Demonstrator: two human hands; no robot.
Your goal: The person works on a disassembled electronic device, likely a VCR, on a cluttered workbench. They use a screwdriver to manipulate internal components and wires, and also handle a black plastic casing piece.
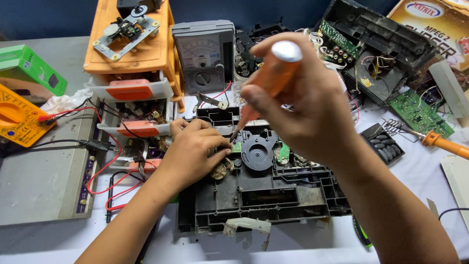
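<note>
My right hand (305,105) grips an orange-handled screwdriver (273,78) with a white cap, its tip pointing down at a small green circuit board (237,146) on a black plastic disc-drive chassis (264,195). My left hand (193,151) rests on the chassis's left side, fingers pressed against the parts next to the screwdriver tip. A round black hub (257,151) sits just right of the tip.
An orange drawer cabinet (132,54) with a metal mechanism on top stands at the back left. An analog meter (204,56) is behind the chassis. A yellow multimeter (17,117), a grey box (44,171), a soldering iron (439,142) and green boards (420,112) lie around.
</note>
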